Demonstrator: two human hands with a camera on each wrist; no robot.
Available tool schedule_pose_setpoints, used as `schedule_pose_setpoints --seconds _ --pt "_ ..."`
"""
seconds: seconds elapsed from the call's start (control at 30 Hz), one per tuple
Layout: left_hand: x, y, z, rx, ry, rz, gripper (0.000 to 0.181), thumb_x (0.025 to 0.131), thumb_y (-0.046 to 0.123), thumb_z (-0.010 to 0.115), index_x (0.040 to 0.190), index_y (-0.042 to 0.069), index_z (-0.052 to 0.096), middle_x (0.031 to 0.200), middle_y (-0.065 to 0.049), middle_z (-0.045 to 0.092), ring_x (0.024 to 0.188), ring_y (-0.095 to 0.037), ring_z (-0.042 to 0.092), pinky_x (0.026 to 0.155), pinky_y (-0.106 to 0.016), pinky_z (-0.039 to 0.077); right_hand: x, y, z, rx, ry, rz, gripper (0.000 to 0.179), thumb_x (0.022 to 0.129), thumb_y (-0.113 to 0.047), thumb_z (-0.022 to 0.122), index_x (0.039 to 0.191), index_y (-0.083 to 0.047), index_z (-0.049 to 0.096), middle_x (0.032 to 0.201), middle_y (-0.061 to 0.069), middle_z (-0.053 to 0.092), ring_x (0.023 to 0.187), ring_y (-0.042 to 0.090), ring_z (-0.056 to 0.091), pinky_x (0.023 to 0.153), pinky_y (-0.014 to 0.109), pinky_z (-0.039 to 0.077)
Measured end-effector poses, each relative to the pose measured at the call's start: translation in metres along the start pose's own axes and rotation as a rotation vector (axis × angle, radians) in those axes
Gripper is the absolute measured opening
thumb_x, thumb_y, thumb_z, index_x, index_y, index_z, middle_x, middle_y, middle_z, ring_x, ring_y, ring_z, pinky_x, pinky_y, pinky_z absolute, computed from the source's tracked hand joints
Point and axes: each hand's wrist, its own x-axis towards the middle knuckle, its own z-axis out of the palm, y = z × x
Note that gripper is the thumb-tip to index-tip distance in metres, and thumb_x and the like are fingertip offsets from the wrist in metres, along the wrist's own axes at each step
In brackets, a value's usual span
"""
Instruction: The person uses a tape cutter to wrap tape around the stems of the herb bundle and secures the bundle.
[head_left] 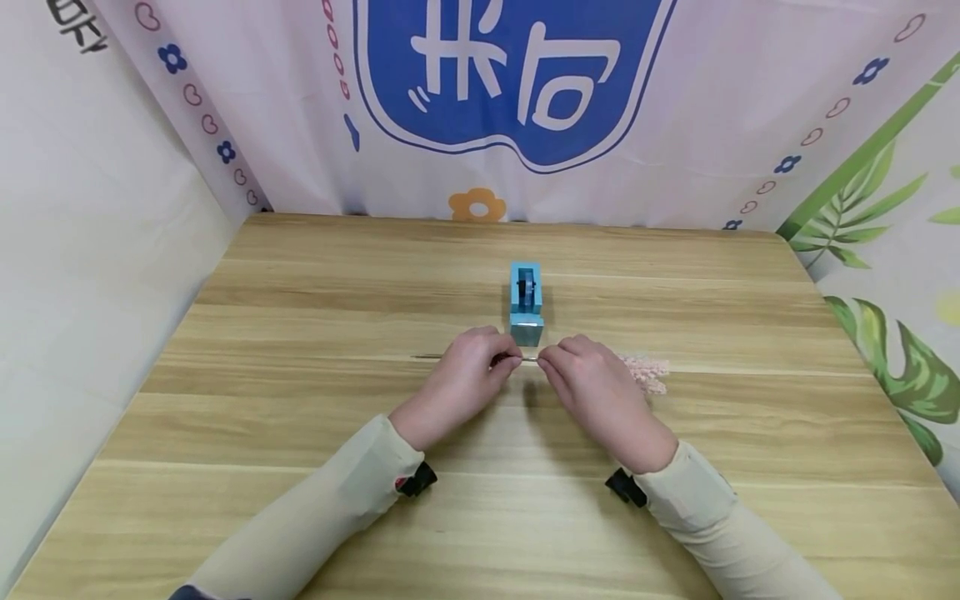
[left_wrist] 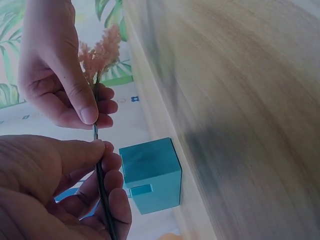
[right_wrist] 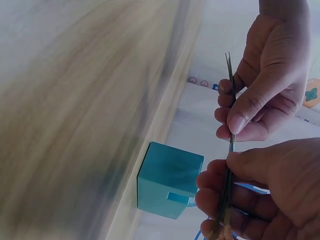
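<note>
Both hands pinch a bundle of thin dark flower stems (right_wrist: pixel 229 112), held level in front of a blue tape dispenser (head_left: pixel 527 329). My left hand (head_left: pixel 468 371) grips the stems left of the dispenser, and their bare ends stick out past it. Close beside it on the right, my right hand (head_left: pixel 600 396) grips them with thumb and fingers. Beyond the right hand, the fluffy pink flower heads (head_left: pixel 645 368) stick out. Between the two thumbs a short shiny stretch of the bundle shows. In the left wrist view the flower heads (left_wrist: pixel 102 52) rise above the right hand.
The wooden table (head_left: pixel 300 350) spreads out around the arms. A printed curtain (head_left: pixel 300 108) hangs behind its far edge, with a leaf-patterned cloth (head_left: pixel 900 350) at the right. Small black cameras (head_left: pixel 417 481) sit at both wrists.
</note>
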Motion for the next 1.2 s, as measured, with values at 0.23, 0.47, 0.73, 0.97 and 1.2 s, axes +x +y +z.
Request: schedule_pose_setpoints --seconds 0.23,0.47,0.73,0.97,1.2 --pt "0.001 0.0003 0.0 0.002 -0.009 -0.021 0.007 0.1 0.01 0.071 0.1 0.008 0.078 0.094 -0.005 0.073 0.081 -0.014 0.061 0.073 -0.028 0.053 0.0029 0.0014 -0.0002 0.001 -0.005 0.006 0.01 0.101 -0.014 0.069 0.101 -0.01 0.078 0.092 0.002 0.077 0.088 0.02 0.071 0.08 0.039 0.06" --pt "0.0019 -0.0004 0.0006 0.01 -0.021 -0.021 0.012 0.103 0.013 0.067 0.105 0.007 0.078 0.097 -0.004 0.076 0.079 -0.015 0.061 0.073 -0.03 0.054 0.0027 0.0036 0.0026 0.023 0.03 0.004 0.007 0.1 -0.013 0.071 0.099 -0.009 0.078 0.089 0.002 0.075 0.084 0.019 0.072 0.078 0.038 0.06" --pt "0.0015 0.0005 0.0003 0.021 -0.026 -0.043 0.013 0.102 0.013 0.069 0.106 0.005 0.079 0.095 -0.005 0.075 0.078 -0.015 0.06 0.071 -0.028 0.054 0.0023 0.0038 0.0042 0.034 0.048 -0.001 0.006 0.099 -0.012 0.073 0.098 -0.009 0.077 0.088 0.003 0.074 0.079 0.018 0.071 0.073 0.036 0.06" --pt "0.0025 -0.0013 0.0009 0.023 -0.012 -0.045 0.012 0.101 0.013 0.07 0.105 0.007 0.079 0.094 -0.004 0.074 0.078 -0.015 0.061 0.072 -0.029 0.054 0.004 0.0037 0.0047 0.033 0.057 -0.01 0.005 0.098 -0.012 0.073 0.098 -0.008 0.077 0.091 0.004 0.075 0.082 0.02 0.072 0.074 0.037 0.061" --pt "0.0046 -0.0025 0.0019 0.033 -0.015 -0.046 0.011 0.101 0.013 0.07 0.103 0.007 0.08 0.094 -0.004 0.075 0.079 -0.015 0.061 0.073 -0.03 0.054 0.0059 -0.0005 0.0034 0.026 -0.005 0.041 0.012 0.101 -0.012 0.069 0.1 -0.006 0.078 0.089 0.005 0.074 0.084 0.021 0.071 0.075 0.037 0.061"
